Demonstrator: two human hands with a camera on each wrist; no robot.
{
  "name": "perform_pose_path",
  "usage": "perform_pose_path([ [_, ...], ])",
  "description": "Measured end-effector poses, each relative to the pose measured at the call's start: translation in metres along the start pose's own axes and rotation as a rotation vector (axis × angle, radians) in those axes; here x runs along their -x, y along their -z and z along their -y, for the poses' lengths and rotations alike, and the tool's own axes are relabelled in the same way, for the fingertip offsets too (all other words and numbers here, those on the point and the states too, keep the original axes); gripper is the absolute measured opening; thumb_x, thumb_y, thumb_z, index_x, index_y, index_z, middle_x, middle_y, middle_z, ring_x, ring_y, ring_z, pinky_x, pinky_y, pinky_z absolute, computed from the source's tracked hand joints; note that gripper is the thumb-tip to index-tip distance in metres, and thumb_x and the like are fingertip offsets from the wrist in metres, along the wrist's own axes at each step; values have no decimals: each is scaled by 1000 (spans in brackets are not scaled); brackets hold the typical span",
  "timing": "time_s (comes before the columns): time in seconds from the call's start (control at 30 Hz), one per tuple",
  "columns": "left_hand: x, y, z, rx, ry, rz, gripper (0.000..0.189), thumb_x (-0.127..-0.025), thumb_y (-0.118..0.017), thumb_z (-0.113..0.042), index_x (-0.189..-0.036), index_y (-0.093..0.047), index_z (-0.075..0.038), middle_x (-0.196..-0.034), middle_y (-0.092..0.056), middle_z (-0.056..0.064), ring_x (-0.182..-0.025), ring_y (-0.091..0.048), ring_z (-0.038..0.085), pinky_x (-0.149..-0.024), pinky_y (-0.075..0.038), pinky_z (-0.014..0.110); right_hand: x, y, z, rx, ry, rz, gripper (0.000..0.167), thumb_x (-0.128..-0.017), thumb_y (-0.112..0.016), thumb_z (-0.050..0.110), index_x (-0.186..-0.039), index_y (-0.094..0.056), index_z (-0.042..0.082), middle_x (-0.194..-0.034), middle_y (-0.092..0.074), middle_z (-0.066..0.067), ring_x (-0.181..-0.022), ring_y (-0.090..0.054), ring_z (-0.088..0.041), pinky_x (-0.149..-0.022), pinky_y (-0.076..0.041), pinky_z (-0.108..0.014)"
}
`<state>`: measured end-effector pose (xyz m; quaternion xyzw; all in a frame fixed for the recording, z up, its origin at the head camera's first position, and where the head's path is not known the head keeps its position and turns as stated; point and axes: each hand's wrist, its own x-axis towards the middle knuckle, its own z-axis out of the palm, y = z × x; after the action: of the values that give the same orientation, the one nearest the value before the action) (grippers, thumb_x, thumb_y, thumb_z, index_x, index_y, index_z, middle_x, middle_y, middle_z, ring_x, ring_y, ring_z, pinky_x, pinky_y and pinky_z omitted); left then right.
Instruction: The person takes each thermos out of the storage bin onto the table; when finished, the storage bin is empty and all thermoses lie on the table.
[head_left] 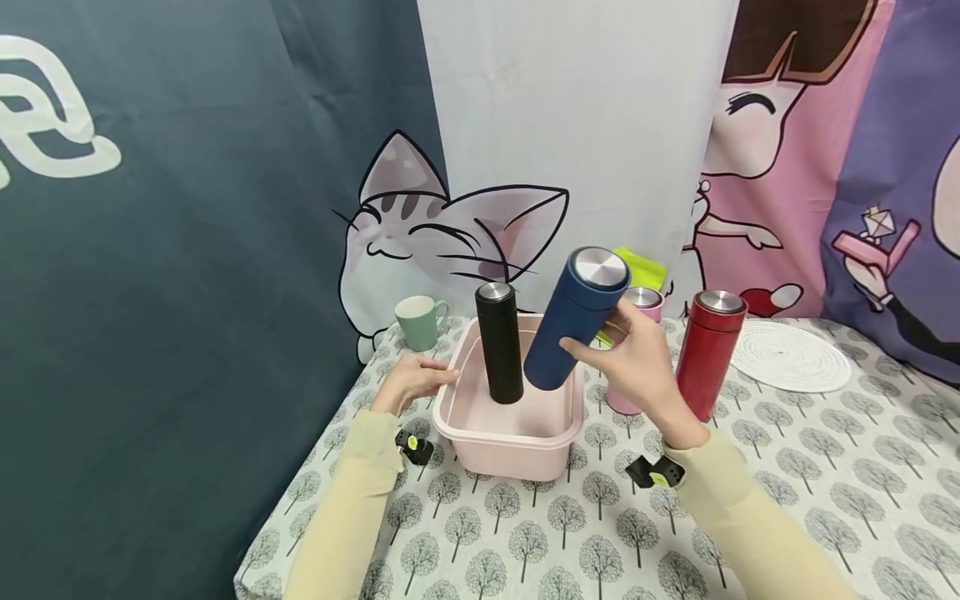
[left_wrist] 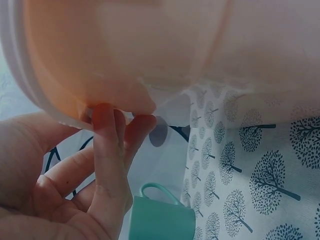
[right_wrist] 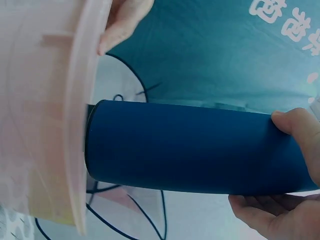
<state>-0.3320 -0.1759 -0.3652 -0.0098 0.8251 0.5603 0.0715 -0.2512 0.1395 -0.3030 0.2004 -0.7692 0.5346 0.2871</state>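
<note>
A pink plastic basin (head_left: 510,458) stands on the table, and a black thermos (head_left: 498,346) is upright inside it. My left hand (head_left: 411,379) pinches the basin's left rim, fingers and thumb on either side of it in the left wrist view. With my right hand (head_left: 637,362) I grip a dark blue thermos (head_left: 570,325) with a silver lid. It hangs tilted over the basin's right side, its lower end (right_wrist: 100,145) close to the rim in the right wrist view. The thumb (right_wrist: 299,127) lies along one side of the bottle, the fingers on the other.
Right of the basin stand a pink thermos (head_left: 645,302), partly hidden by my hand, and a red thermos (head_left: 708,358). A green mug (head_left: 418,323) sits at the back left. A white round mat (head_left: 791,358) and a yellow-green object (head_left: 643,271) are behind.
</note>
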Motion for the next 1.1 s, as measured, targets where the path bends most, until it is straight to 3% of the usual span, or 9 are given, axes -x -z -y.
perform_pose_path([
  [0.2,-1,0,-1,8,7,-7,44,-86,-75,-15,-122,-63,8,-123,-63,27,-108,-68,34,-94,-57,41,-2,19,8,49,8,-55,56,-72,-88,11,-122,-64,13,-111,-72,-7,-96,-66,2,-87,-56,-16],
  [0.37,-1,2,-1,-2,2,9,44,-87,-75,-16,-121,-63,8,-122,-65,26,-107,-68,34,-96,-56,43,-1,31,10,39,9,-85,56,-71,-87,8,-122,-64,14,-112,-70,-3,-97,-68,-2,-87,-56,-16],
  [0.5,-2,2,0,3,9,11,46,-87,-76,-17,-122,-63,8,-124,-63,27,-110,-67,35,-98,-54,44,-1,39,13,66,36,-101,56,-69,-88,5,-119,-65,13,-109,-69,5,-96,-67,-3,-88,-55,-15],
  [0.7,-1,1,-3,12,10,-6,45,-86,-76,-15,-122,-63,8,-122,-64,26,-109,-67,34,-97,-56,43,-2,50,15,141,70,-104,59,-67,-89,2,-119,-65,12,-107,-69,6,-97,-65,1,-91,-53,-13],
  [1.1,-1,-1,1,-13,4,-13,44,-85,-77,-17,-120,-65,7,-121,-65,26,-106,-69,33,-92,-58,39,26,73,-2,330,-65,-52,58,-68,-91,19,-119,-64,13,-105,-73,-10,-87,-57,18,-77,-46,-4],
])
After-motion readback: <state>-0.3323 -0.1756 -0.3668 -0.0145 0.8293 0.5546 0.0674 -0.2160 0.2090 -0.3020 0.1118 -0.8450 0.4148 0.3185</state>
